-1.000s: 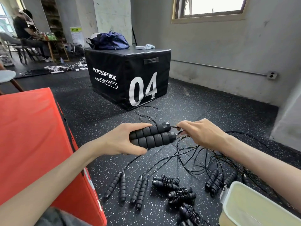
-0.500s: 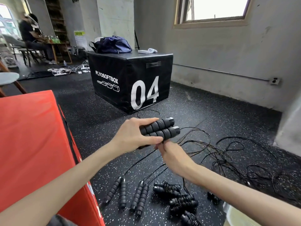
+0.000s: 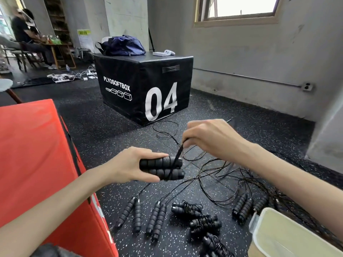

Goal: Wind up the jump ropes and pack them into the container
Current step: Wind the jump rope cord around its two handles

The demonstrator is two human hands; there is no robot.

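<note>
My left hand (image 3: 130,166) grips a pair of black ribbed jump rope handles (image 3: 163,168) held side by side and level. My right hand (image 3: 209,138) is above and to the right of them, pinching the thin black cord (image 3: 177,156), which runs down across the handles. More cord lies in loose loops (image 3: 219,180) on the floor below. Three wound ropes (image 3: 204,221) lie on the floor in front of me. Unwound handle pairs (image 3: 144,216) lie to their left and another pair (image 3: 243,208) to their right. The pale plastic container (image 3: 259,236) is at the bottom right corner.
A red foam box (image 3: 37,164) fills the left side. A black plyo box marked 04 (image 3: 148,89) stands ahead with a blue bag (image 3: 122,45) on top. A person sits at a table (image 3: 24,34) far left. A grey wall runs along the right.
My right hand went from beside the handle ends, down under them, then up above them, carrying the cord around the handles. My left hand kept its grip on the handles.
</note>
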